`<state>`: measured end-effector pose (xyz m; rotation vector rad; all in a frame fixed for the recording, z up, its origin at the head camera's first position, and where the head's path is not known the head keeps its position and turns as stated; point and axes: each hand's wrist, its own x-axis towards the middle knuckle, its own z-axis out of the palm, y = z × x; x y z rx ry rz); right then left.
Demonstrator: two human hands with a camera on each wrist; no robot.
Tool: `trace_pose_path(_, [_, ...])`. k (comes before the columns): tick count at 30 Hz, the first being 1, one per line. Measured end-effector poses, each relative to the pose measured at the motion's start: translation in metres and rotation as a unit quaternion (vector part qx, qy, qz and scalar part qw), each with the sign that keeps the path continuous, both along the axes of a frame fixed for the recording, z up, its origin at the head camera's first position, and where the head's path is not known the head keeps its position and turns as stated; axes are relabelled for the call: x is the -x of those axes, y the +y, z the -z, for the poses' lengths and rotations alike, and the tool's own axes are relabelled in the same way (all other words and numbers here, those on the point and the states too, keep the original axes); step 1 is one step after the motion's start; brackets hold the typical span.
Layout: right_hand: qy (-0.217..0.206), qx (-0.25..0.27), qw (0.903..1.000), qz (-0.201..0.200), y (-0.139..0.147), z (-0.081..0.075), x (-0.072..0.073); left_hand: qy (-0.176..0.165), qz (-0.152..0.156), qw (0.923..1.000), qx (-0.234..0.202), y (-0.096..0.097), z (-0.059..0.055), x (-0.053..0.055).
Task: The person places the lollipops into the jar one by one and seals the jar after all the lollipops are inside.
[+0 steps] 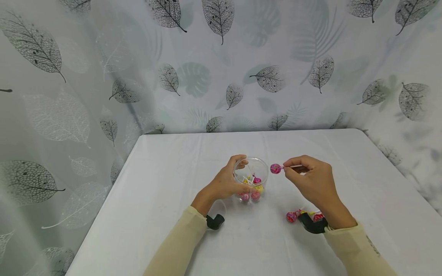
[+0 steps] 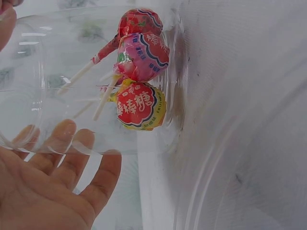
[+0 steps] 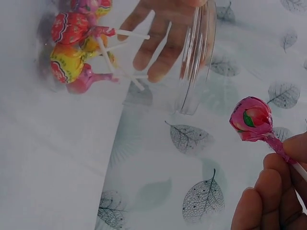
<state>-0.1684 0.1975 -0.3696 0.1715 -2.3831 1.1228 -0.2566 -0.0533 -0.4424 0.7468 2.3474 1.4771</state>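
Observation:
A clear plastic jar stands upright on the table, its mouth uncovered. My left hand grips it from the left, thumb on the near side and fingers round the far side. Inside, wrapped lollipops in red, pink and yellow lie heads down at the bottom, white sticks slanting up. My right hand pinches the stick of a pink lollipop between thumb and fingers. That lollipop's head points left, just right of the jar's rim and apart from it.
More wrapped lollipops lie on the white-covered table below my right wrist, partly hidden by the black wrist mount. A clear round lid-like piece lies by my left wrist. A leaf-patterned curtain hangs behind.

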Motion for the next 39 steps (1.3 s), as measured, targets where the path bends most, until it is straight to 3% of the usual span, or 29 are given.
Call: trace_pose_path(39, [-0.006, 0.002, 0.9981, -0.061, -0.018, 0.003, 0.007, -0.011, -0.007, 0.9999, -0.001, 0.0, 0.0, 0.0])
